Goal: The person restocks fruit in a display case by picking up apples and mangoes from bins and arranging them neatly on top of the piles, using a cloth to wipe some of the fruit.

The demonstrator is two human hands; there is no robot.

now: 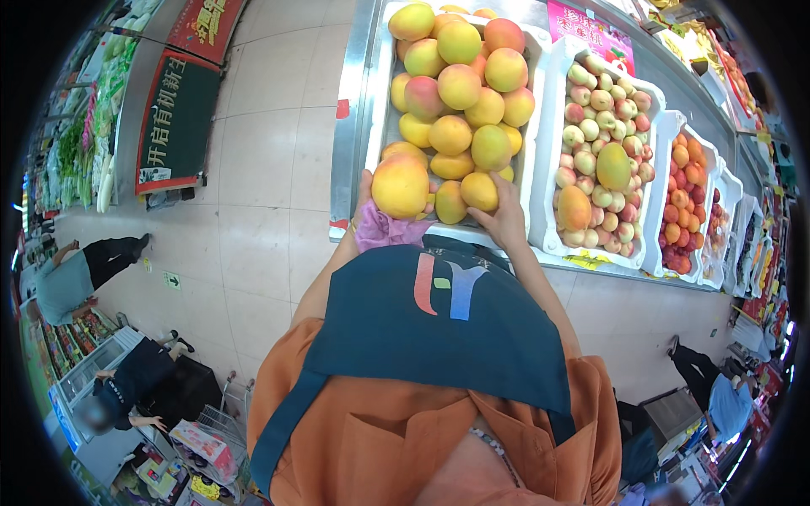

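Observation:
Before me a white foam crate (538, 95) holds several yellow and reddish mangoes. At its near left corner my left hand (367, 196) grips a large yellow-orange mango (400, 185), with a crumpled purple cloth (387, 229) below the fruit in the same hand. My right hand (506, 212) has its thumb and fingers around a smaller yellow mango (479, 191) at the crate's near side. Another mango (450, 202) lies between the hands. In the neighbouring crate, two mangoes (613, 166) (574, 207) rest on small pale peaches (587, 162).
More foam crates of red and orange fruit (682, 202) continue to the right along the metal display stand (354, 126). A pink sign (591, 38) stands behind. Vegetable shelves (95, 120) are at left. Several people are farther off, one beside a shopping cart (221, 417).

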